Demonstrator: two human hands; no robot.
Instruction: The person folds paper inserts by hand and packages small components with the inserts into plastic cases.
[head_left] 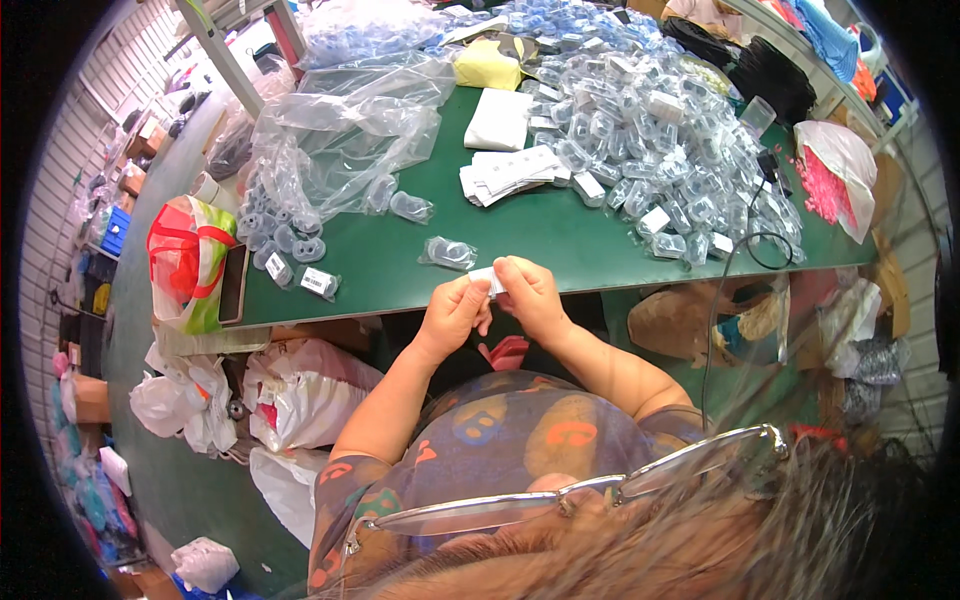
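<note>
Hands of a seated person, seen from the head camera, meet just over the near edge of a long green worktop [375, 268]. Left hand [452, 314] and right hand [532, 298] are brought close together, each with thumb and fingers pinched narrow on a small white rectangular slip [486, 279], paper or label. Fingers cover part of the slip, so its full shape and long axis cannot be told.

Just beyond the left hand, on the worktop, lies a clear plastic case in a thin transparent bag [448, 253]. It sits far and slightly left of the slip, apart from the fingers, with its long axis running roughly left to right, much like the near edge. The left hand is the nearer of the two; the right hand is farther right, across the slip.

Well to the left, near the edge, rests a bagged clear case bearing a white label [320, 283]. Farther off, beyond the hands, are loose white printed paper sheets [508, 176]. To the far right spreads a large heap of clear plastic cases [610, 130], some with white labels.
</note>
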